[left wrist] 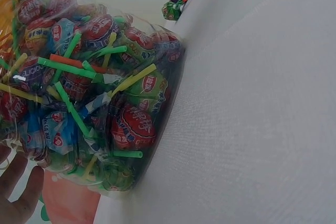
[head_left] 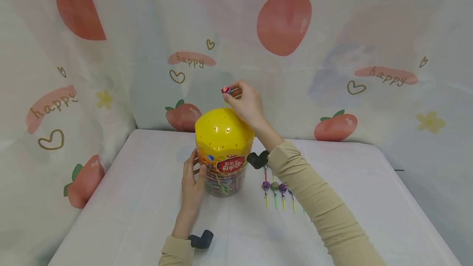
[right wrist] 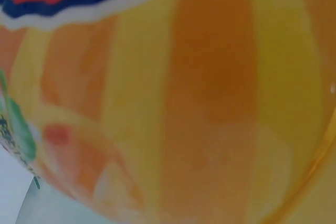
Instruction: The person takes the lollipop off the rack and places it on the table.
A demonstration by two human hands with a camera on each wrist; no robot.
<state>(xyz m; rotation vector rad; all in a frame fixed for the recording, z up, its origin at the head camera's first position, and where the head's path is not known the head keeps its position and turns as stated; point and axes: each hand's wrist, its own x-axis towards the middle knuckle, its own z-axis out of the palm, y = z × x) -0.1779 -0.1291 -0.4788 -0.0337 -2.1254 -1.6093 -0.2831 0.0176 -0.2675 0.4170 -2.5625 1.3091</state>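
Note:
A clear plastic jar (head_left: 223, 184) with a yellow domed lid (head_left: 221, 128) stands on the table, full of wrapped lollipops (left wrist: 131, 127). Small holes dot the lid. Above it, my right hand (head_left: 245, 99) pinches a lollipop (head_left: 226, 90) in a red and blue wrapper, its yellow stick pointing down to the lid's top; whether the stick sits in a hole cannot be made out. My left hand (head_left: 193, 177) rests against the jar's left side, fingers spread and thumb toward the front. In the right wrist view the jar's orange and yellow label (right wrist: 210, 103) fills the picture.
Right of the jar, several lollipops (head_left: 274, 186) lie in rows on the white-covered table (head_left: 148, 200), partly hidden by the right sleeve. A fruit-printed cloth (head_left: 236, 24) hangs behind and at the sides. Dark wrist pieces (head_left: 202, 239) are worn on both wrists.

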